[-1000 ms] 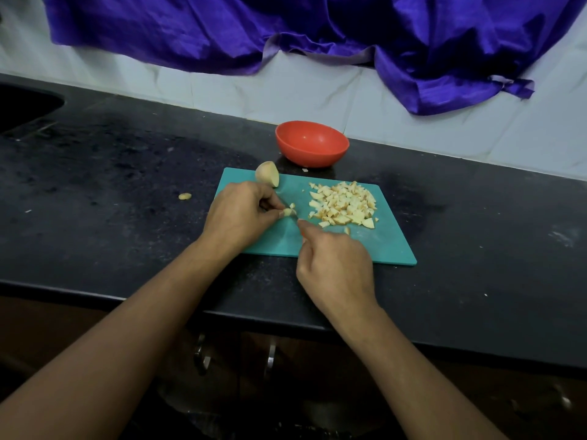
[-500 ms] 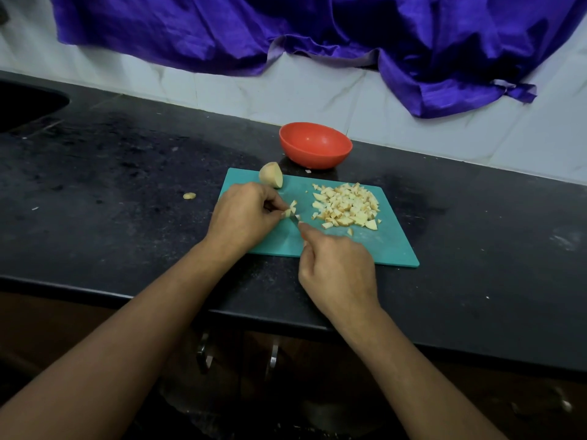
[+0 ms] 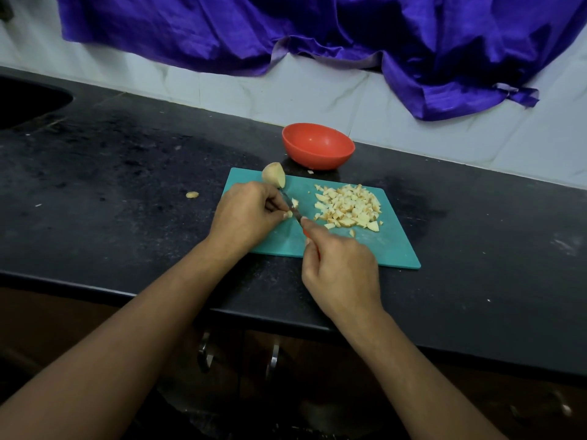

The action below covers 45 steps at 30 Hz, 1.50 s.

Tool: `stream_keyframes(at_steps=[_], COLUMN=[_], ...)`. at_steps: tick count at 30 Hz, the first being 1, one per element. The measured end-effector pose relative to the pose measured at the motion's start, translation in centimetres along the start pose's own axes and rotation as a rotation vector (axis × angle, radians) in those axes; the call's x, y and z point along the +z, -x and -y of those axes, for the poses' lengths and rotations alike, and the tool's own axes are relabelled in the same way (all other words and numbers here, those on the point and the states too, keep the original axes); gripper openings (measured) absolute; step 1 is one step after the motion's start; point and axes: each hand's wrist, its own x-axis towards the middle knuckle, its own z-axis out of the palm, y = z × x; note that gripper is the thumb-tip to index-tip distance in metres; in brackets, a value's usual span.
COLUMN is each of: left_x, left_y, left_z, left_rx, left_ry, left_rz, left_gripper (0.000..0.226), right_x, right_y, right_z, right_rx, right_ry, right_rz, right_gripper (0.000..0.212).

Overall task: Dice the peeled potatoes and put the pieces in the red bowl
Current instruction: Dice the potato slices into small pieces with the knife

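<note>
While left hand [image 3: 246, 214] pinches potato piece [image 3: 289, 215] — right hand [image 3: 341, 271] grips knife [image 3: 295, 212] (red handle).

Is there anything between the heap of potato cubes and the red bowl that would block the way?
Nothing visible blocks it. Between the potato cubes and the red bowl lie only bare cutting board and dark counter, with one tiny scrap. The uncut potato piece sits left of that path.
</note>
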Motion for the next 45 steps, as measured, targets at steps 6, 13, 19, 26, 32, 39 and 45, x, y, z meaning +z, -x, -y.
stream_keyframes(at_steps=[6,13,19,26,32,39,45], left_x=[-0.1,-0.1,0.1,0.3,0.2,0.5,2.8], left_y=[0.2,0.3,0.3,0.4,0.4,-0.7,-2.6], left_z=[-0.1,-0.1,0.1,0.0,-0.1,-0.5,-2.7], left_rx=[0.000,-0.005,0.004,0.033,0.039,0.006,0.064], left_ry=[0.014,0.032,0.056,-0.006,-0.054,-0.142,-0.171], left_rz=[-0.001,-0.005,-0.024,-0.057,-0.055,0.030,0.086], left_gripper=[0.008,0.018,0.037,0.034,0.024,0.009,0.009], right_x=[0.1,0.0,0.0,0.0,0.0,-1.4,-2.4], right_y=[-0.3,0.1,0.0,-0.2,-0.2,-0.3,-0.6], right_z=[-0.1,-0.1,0.1,-0.1,-0.5,-4.0,-7.2], right_rx=[-0.003,0.027,-0.005,-0.036,0.021,0.170,0.304], right_ry=[0.062,-0.063,0.001,0.108,0.054,-0.160,-0.221], right_rz=[0.058,-0.046,0.010,0.085,0.063,-0.094,-0.116], right_gripper=[0.042,0.041,0.045,0.044,0.042,0.040,0.036])
